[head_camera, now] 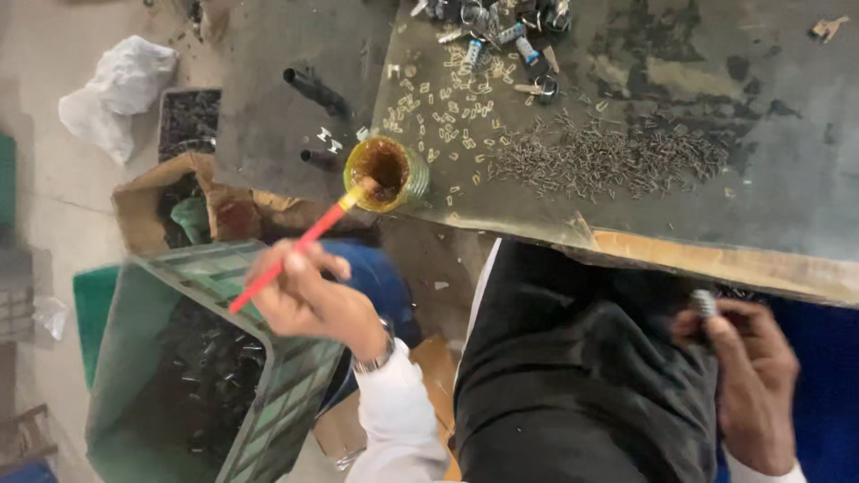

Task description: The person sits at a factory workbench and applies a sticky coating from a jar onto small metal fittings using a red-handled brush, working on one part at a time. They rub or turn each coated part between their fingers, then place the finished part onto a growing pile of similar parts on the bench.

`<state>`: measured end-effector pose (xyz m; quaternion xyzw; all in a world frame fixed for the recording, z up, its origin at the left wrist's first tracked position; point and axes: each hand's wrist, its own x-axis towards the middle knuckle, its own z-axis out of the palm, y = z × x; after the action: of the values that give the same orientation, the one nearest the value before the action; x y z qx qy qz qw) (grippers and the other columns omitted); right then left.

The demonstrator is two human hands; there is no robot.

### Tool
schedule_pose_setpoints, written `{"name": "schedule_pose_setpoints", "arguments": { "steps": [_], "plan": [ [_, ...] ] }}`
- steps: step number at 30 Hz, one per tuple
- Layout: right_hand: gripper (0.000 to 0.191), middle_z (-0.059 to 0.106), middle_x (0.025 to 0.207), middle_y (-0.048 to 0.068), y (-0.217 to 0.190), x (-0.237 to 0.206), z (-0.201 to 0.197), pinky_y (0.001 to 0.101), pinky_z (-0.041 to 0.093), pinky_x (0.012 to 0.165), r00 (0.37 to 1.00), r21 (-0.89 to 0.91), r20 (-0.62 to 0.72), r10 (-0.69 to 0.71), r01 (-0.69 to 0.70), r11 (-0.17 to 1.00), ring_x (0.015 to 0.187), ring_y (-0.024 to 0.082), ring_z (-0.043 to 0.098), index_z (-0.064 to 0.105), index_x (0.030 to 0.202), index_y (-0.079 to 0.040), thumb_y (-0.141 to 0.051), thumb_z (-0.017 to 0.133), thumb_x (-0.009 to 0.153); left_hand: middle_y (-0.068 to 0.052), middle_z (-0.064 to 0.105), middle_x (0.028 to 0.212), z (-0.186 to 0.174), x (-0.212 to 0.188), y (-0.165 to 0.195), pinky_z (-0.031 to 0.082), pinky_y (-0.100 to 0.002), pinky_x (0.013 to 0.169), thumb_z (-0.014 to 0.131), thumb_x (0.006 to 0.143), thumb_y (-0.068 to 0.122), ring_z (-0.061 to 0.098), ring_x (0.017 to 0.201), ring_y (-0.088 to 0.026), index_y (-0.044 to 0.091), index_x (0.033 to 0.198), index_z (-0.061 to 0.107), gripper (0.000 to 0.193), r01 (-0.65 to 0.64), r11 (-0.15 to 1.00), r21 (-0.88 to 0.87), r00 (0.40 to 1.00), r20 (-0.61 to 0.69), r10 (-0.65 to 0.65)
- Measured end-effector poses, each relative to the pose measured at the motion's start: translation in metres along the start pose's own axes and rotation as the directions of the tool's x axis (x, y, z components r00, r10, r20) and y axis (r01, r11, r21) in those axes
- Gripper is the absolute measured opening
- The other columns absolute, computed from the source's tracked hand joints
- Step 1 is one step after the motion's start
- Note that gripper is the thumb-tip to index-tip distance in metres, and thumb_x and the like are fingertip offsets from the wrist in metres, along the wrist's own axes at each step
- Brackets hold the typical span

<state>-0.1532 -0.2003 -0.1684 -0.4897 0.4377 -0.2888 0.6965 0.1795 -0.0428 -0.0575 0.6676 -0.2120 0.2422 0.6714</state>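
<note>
Nearest the lens, dark trousers (pixel 573 376) across the lap, flanked by both white sleeves. Right hand (pixel 747 376) low at the lap's edge, fingers curled shut round a small ribbed metal part (pixel 704 302), only its silvery tip showing above the thumb. Left hand (pixel 309 300), wristwatch (pixel 380 353) at the cuff, pinched closed on a red-handled brush (pixel 291 255); handle slanting up and away from that grip, bristle end dipped into a small glass jar (pixel 386 174) of amber-brown grease. Jar standing at the near corner of the worktop (pixel 787 161), just beyond the brush tip.

Below and outward of the left grip, a green plastic crate (pixel 134 376) holding dark metal pieces. Past it, a torn cardboard box (pixel 152 210) and a black tray (pixel 188 121) of dark bits on the floor; further still, a crumpled white bag (pixel 116 89).

Beyond the jar, scattered small pale clips (pixel 447 116) on the dark, stained worktop. Between the two grips but further off, a spread heap of thin grey pins (pixel 608 159). At the far edge, a cluster of silvery cylindrical parts (pixel 501 27), partly cut off by the frame.
</note>
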Motion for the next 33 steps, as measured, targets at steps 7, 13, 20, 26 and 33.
{"name": "schedule_pose_setpoints", "arguments": {
  "steps": [7,13,20,26,33],
  "plan": [
    [0.02,0.067,0.116,0.013,0.083,0.036,-0.092,0.028,0.05,0.09,0.926,-0.326,-0.328,-0.187,0.075,0.942,0.1,0.016,0.061,0.057,0.127,0.007,-0.009,0.062,0.115,-0.001,0.049,0.073,0.028,-0.049,-0.011,0.038,-0.022,0.045,0.058,0.107,0.013,0.041,0.053,-0.007,0.009,0.131,0.05,0.026,0.354,0.906,-0.231,0.924,-0.067,-0.378],
    [0.033,0.059,0.134,0.017,0.085,0.044,-0.083,0.032,0.046,0.103,0.797,-0.646,-0.285,-0.532,0.249,0.721,0.117,0.021,0.056,0.051,0.138,0.006,-0.007,0.063,0.11,-0.005,0.069,0.104,0.055,-0.081,-0.004,0.053,-0.025,0.072,0.07,0.101,0.004,0.064,0.08,-0.011,0.008,0.112,0.069,0.012,0.005,0.986,0.169,0.767,0.632,-0.112],
    [0.019,0.055,0.117,0.01,0.052,0.025,-0.052,0.0262,0.044,0.09,0.831,-0.396,-0.368,-0.418,0.266,0.879,0.099,0.015,0.05,0.052,0.125,0.003,-0.005,0.064,0.113,-0.008,0.065,0.117,0.117,-0.055,0.027,0.054,-0.038,0.094,0.062,0.102,0.001,0.066,0.11,-0.028,0.011,0.122,0.067,0.023,-0.343,0.922,0.177,0.628,0.774,0.085],
    [0.021,0.062,0.121,0.011,0.057,0.01,-0.016,0.0273,0.051,0.096,0.905,-0.261,-0.155,-0.396,0.349,0.9,0.109,0.015,0.064,0.057,0.127,0.002,0.003,0.058,0.106,-0.01,0.066,0.116,0.161,-0.054,0.008,0.053,-0.04,0.09,0.066,0.1,0.014,0.066,0.106,-0.03,0.015,0.127,0.064,0.027,-0.477,0.847,0.237,0.585,0.804,0.105],
    [0.019,0.066,0.108,0.014,0.064,-0.005,-0.014,0.0291,0.056,0.086,0.939,0.076,-0.105,-0.328,0.337,0.939,0.094,0.016,0.066,0.056,0.125,0.002,0.003,0.055,0.106,-0.006,0.069,0.1,0.232,-0.052,-0.032,0.053,-0.041,0.07,0.077,0.09,0.035,0.071,0.085,-0.029,0.015,0.115,0.062,0.036,-0.537,0.657,0.529,0.686,0.727,-0.025]
  ]
}}
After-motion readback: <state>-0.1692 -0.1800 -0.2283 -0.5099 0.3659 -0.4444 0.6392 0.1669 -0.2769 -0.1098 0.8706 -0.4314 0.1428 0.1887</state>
